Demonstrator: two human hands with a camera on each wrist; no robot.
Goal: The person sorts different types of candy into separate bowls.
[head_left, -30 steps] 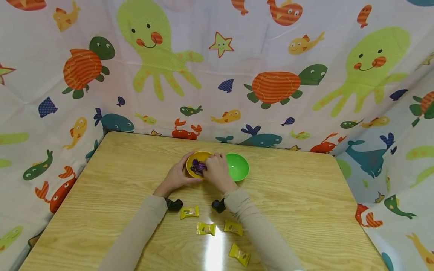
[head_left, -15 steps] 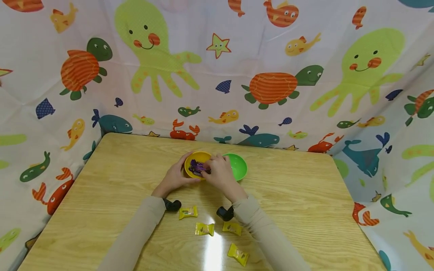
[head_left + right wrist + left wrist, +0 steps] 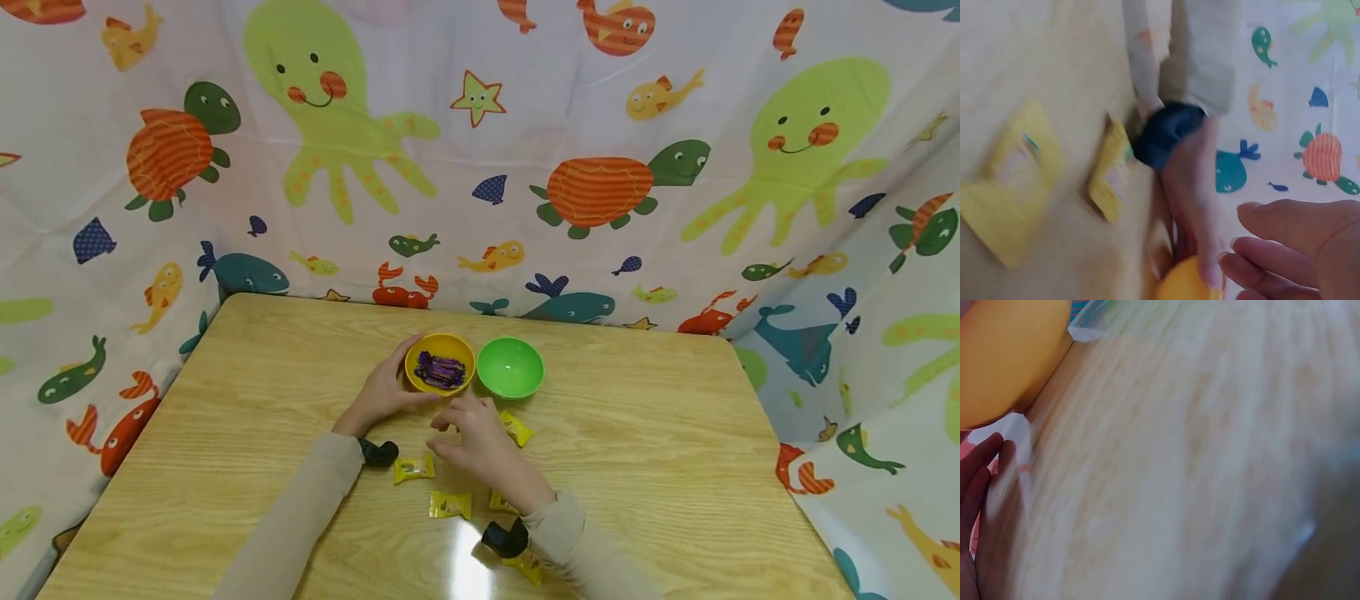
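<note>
My left hand (image 3: 381, 392) holds the side of the yellow bowl (image 3: 452, 343), thumb at the near side and fingers round the left. Inside that bowl lie several purple-wrapped candies (image 3: 441, 372). Just right of it stands a green bowl (image 3: 512, 367) with nothing in it. My right hand (image 3: 480, 446) hovers in front of the two bowls, fingers loosely bent and thumb apart, holding nothing. Beneath and around it are yellow-wrapped candies, one (image 3: 516, 428) by the knuckles and another (image 3: 451, 504) nearer me. The left wrist view shows only the yellow bowl's side (image 3: 1010, 356) and some fingertips.
A further yellow-wrapped candy (image 3: 414, 468) lies by the left wrist's black camera (image 3: 380, 453). Another candy (image 3: 527, 568) is partly hidden under the right wrist's camera (image 3: 506, 538). A printed sea-animal curtain (image 3: 420, 208) hangs behind the wooden table (image 3: 637, 433).
My right hand has left the yellow bowl and come back toward me, baring the purple candies and a yellow one near the green bowl. The left hand stays on the yellow bowl.
</note>
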